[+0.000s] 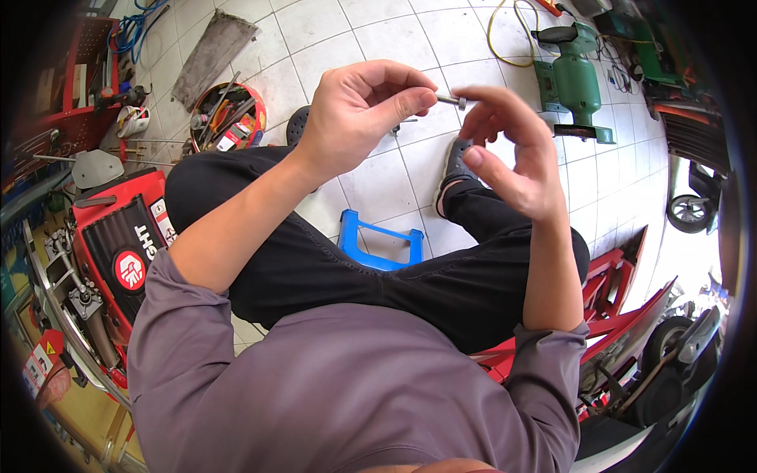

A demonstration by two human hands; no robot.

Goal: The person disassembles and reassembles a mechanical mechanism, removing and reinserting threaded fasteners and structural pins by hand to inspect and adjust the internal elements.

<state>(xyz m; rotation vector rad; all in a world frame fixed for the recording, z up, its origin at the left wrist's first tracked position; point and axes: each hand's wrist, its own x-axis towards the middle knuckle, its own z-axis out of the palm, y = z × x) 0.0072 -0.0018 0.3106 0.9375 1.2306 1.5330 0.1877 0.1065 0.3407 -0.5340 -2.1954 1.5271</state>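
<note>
A grey metal bolt is pinched between the thumb and forefinger of my left hand, its head pointing right. My right hand is raised beside it with thumb and fingers apart. The right forefinger's tip is at the bolt's head; whether it touches cannot be made out. Just below the left fingertips a small metal part shows, mostly hidden by the hand. Both hands are above the tiled floor, between my bent knees.
A blue plastic stool or frame stands between my legs. To the left are a red tub of tools, a flat grey board and a red-and-black machine. A green bench grinder lies ahead on the right, near a yellow cable.
</note>
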